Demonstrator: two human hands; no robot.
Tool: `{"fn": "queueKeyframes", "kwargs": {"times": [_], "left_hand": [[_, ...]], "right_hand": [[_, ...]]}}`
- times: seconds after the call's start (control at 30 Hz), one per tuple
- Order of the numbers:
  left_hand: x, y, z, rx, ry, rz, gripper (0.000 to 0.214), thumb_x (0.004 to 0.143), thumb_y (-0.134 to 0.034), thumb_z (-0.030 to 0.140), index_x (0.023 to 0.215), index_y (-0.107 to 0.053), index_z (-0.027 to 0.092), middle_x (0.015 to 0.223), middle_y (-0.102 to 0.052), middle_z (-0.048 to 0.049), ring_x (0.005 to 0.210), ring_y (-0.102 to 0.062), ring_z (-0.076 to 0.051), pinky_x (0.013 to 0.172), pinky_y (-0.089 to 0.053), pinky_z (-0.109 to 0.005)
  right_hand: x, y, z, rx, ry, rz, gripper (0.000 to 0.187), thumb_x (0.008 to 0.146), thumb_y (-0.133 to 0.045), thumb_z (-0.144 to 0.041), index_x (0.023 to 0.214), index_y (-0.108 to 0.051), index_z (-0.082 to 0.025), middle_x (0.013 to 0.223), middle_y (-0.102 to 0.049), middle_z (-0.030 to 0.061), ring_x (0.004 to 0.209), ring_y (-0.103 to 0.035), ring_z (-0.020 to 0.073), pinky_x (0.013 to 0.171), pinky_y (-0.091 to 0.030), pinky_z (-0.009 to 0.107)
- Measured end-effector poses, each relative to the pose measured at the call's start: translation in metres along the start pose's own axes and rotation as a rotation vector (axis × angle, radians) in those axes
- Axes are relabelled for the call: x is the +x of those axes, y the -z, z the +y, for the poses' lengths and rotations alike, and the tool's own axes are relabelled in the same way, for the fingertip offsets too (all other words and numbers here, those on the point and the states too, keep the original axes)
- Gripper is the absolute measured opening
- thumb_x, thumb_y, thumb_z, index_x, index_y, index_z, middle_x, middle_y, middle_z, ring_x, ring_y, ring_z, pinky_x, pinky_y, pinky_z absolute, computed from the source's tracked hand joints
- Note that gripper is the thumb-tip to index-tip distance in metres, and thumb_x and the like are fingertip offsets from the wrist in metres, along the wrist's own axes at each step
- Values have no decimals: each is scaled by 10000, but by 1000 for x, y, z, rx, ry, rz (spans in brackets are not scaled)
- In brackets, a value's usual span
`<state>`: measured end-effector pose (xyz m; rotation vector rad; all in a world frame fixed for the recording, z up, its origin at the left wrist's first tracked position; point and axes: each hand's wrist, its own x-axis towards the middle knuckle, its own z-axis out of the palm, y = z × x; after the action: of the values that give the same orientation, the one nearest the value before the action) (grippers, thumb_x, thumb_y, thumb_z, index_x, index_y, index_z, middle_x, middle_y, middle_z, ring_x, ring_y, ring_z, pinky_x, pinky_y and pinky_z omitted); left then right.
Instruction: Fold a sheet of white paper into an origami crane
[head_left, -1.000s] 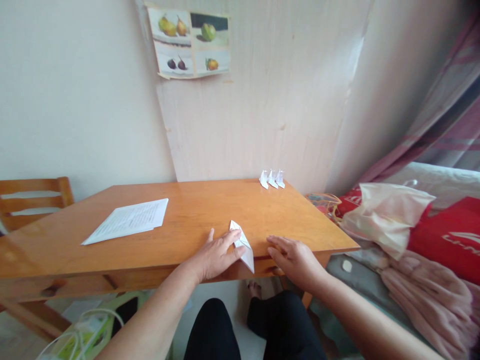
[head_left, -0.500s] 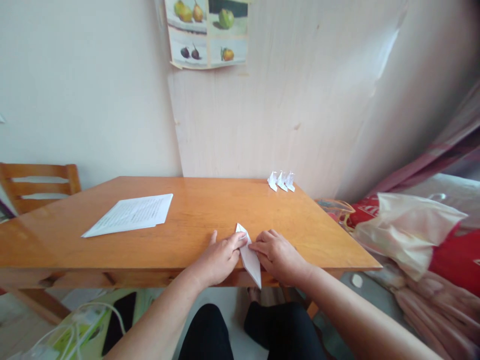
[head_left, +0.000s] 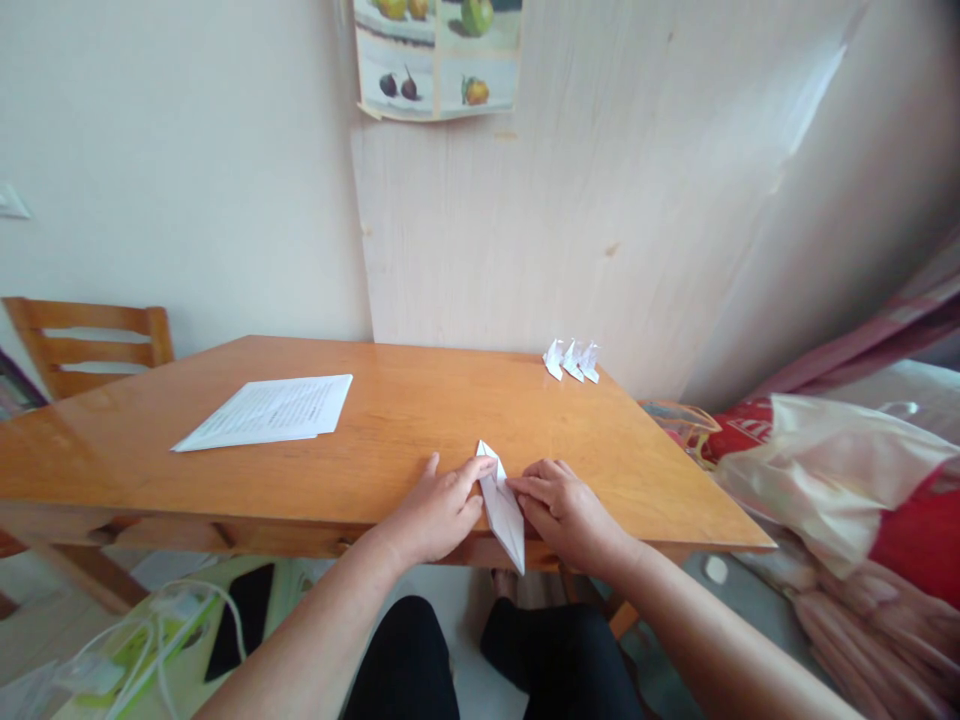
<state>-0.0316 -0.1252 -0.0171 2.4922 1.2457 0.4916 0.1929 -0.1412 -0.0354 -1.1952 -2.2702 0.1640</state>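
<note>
Your left forearm point(head_left: 322, 615) and right forearm point(head_left: 705, 610): bare, tapering to the wrists. Left hand point(head_left: 441, 512), right hand point(head_left: 566, 512) likewise bare. Your trousers point(head_left: 574, 640): plain black. Foot point(head_left: 504, 583) small, footwear unclear.

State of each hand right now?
Left hand: open, fingertips against the folded white paper.
Right hand: fingers bent at the paper's right edge; whether they pinch it cannot be told.

Folded white paper point(head_left: 504, 515) partly covered; surroundings cropped.
Fingertips of left hand point(head_left: 441, 510) hide part of its left edge; pinch or press, unclear. Print on paper sheets point(head_left: 274, 408) illegible; folded paper figures point(head_left: 573, 360) too small for crease detail. Fruit poster point(head_left: 439, 60) cut by top edge, red bag point(head_left: 922, 540) by right. Chair's point(head_left: 97, 351) lower part behind table point(head_left: 412, 400).
</note>
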Motion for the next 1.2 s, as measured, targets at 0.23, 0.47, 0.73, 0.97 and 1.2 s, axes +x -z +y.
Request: {"fn": "queueKeyframes", "kwargs": {"times": [0.23,0.47,0.73,0.97,1.2], "left_hand": [[-1,3,4,34,17,10,358,958,-401,220,1290,-511,298,1373,-633,-14,1297,-538,-252,1167,-238,-538],[-1,5,5,5,-14,-5,304,968,-406,243,1232,-534,320,1273,-687,-1,1199,-602,-225,1186,-181,-526],[-1,3,4,17,-35,-7,304,970,-397,241,1204,-573,325,1303,-673,0,1231,-589,-214,1204,-159,-504],[-1,-5,-4,-9,-52,36,337,963,-408,242,1262,-541,325,1327,-666,-8,1220,-606,-225,1209,-125,-562],[-1,-8,-8,10,-62,32,365,952,-434,268,1298,-530,331,1382,-632,0,1245,-594,-234,1219,-123,-550]], "right_hand": [[0,-1,3,-11,18,1,238,940,-560,-162,1049,-749,-256,941,-672,62,895,-579,208,822,-449,335],[-1,1,1,-15,12,-7,252,939,-548,-155,1066,-746,-246,932,-671,62,896,-583,205,825,-446,330],[2,5,-5,-79,12,-50,274,948,-523,-161,1085,-747,-240,933,-651,71,906,-574,210,828,-440,329],[1,4,-2,-68,4,-52,285,941,-536,-153,1116,-743,-245,955,-652,74,908,-580,208,836,-452,333],[0,3,4,4,-7,-51,326,903,-575,-140,1167,-725,-260,987,-643,66,920,-579,205,845,-460,334]]}}
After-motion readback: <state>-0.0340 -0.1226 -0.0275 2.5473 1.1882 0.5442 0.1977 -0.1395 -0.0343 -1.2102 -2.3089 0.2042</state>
